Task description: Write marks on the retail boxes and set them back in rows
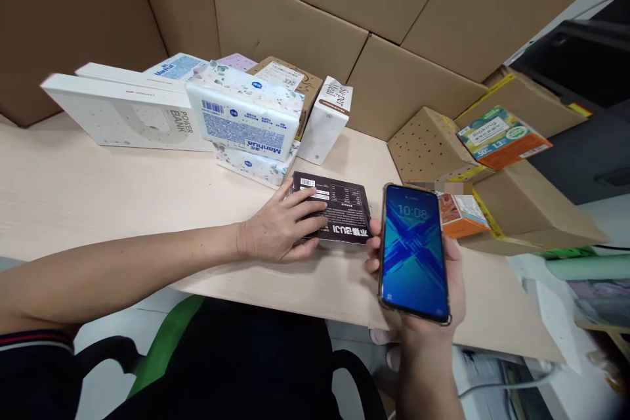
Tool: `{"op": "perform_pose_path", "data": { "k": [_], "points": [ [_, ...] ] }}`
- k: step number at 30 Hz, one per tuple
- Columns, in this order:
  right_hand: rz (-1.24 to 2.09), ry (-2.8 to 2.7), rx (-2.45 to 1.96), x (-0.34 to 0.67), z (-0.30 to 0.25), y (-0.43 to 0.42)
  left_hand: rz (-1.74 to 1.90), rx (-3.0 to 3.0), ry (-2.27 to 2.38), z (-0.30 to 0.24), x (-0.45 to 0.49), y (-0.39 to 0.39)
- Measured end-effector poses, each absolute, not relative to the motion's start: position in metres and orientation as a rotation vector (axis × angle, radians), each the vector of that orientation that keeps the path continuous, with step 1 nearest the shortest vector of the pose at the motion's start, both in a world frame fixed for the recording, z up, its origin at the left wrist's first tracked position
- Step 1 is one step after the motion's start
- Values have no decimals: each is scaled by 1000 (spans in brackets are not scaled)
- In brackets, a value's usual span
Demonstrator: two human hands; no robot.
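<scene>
My left hand (283, 226) rests on the left end of a dark box (342, 207) printed with white text, its fingers stretched over the top. The box lies on the table near the front edge. In my right hand (455, 269) is a smartphone (414, 249) in a clear case, screen facing me, lit blue and reading 10:08. My right fingers wrap round its left side, close to the dark box's right end. Just behind my left hand stand two stacked tissue packs (246, 111), the upper one marked Manhua.
White power bank boxes (142, 118) stand at the left. A narrow white box (325, 121) and a brown box (275, 69) stand behind. Open cardboard cartons (428, 144) with orange boxes (516, 144) are on the right. Cardboard panels (290, 20) wall the back. A green-and-black chair (162, 335) is below.
</scene>
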State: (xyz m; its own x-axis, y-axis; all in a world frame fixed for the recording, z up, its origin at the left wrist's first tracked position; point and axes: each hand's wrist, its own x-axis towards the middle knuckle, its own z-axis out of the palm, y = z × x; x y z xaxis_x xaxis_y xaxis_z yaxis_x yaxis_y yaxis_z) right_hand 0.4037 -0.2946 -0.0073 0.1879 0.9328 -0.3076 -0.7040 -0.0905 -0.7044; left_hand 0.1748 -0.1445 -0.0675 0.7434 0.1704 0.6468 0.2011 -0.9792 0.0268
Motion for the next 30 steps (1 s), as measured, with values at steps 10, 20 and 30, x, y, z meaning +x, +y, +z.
{"op": "perform_pose_path", "data": {
  "k": [10,20,30],
  "points": [
    [1883,-342,-604,344,-11,-271,-1097,-2923,-257,-71,174,-141],
    [1824,-172,-569,342,-19,-268,-1175,-2801,-245,-69,176,-144],
    [1807,-152,-513,339,-17,-267,-1126,-2827,-267,-71,175,-143]
  ]
}}
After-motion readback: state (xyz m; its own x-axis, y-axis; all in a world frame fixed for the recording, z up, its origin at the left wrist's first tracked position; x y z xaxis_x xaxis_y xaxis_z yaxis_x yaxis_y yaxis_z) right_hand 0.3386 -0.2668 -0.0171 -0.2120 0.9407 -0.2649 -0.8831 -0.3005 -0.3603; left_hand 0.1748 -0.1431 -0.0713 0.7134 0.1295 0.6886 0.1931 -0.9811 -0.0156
